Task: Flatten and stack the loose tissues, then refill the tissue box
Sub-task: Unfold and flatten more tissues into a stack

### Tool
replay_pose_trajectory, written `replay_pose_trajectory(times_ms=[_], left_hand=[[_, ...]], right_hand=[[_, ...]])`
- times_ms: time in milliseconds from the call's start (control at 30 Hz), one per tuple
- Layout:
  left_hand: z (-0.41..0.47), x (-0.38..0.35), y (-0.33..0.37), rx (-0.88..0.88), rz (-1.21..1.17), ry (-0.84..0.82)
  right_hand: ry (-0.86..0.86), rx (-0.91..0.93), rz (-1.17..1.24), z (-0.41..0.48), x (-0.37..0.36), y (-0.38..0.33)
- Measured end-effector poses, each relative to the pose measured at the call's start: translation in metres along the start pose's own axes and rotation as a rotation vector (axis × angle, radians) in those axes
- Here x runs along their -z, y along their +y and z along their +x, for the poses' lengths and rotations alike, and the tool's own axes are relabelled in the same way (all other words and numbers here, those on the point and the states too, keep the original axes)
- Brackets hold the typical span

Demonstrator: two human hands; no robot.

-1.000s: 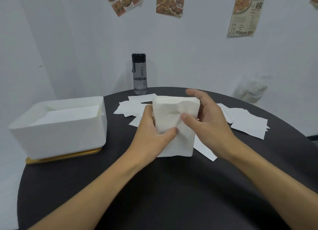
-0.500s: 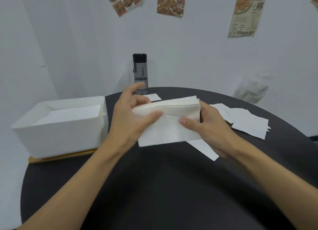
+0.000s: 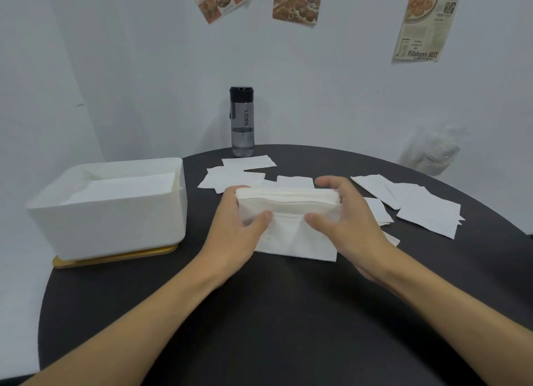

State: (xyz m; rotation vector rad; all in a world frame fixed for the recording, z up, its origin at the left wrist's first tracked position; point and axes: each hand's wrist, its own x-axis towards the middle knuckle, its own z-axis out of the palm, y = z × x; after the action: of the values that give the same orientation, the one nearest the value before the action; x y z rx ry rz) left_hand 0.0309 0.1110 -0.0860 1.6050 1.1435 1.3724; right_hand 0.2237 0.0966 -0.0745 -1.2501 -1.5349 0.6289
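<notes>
A pale wall (image 3: 331,97) meets another at a corner on the left and closes the space behind a round, dark table (image 3: 288,328), whose near edge and right side run out of view. On the table's left stands the white tissue box (image 3: 115,221), open at the top with flat tissues inside, set on a yellow base (image 3: 115,257) that shows only along its front.

At the table's middle both hands hold the stack of tissues (image 3: 288,212), its lower edge on the table. The left hand (image 3: 239,230) grips its left end and the right hand (image 3: 346,221) its right end, thumbs pressed on the near face and fingers curled behind, mostly hidden.

Loose tissues (image 3: 418,206) lie flat and overlapping to the right, with more behind the stack, partly covered by it and by the right hand. A dark bottle (image 3: 242,123) stands upright at the far edge, some liquid in its bottom. Beyond the table's right rim a crumpled clear bag (image 3: 429,152) is hard to make out against the wall. Three posters (image 3: 424,19) are cut off by the top of the view.
</notes>
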Motion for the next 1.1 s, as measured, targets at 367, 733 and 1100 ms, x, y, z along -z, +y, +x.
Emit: replay_pose_trajectory(times_ms=[367,733,1100], left_hand=[[-0.007,0.011,0.002,0.036,0.069,-0.006],[-0.012,-0.003,0.037,-0.015,-0.368,0.077],[-0.016,-0.003,0.035,-0.147,0.015,-0.004]], right_hand=[[-0.097,0.074,-0.123,-0.001,0.008,-0.009],[-0.081,-0.119,0.368,-0.006,-0.009,-0.018],[-0.203,0.057,0.27,-0.013,-0.015,-0.018]])
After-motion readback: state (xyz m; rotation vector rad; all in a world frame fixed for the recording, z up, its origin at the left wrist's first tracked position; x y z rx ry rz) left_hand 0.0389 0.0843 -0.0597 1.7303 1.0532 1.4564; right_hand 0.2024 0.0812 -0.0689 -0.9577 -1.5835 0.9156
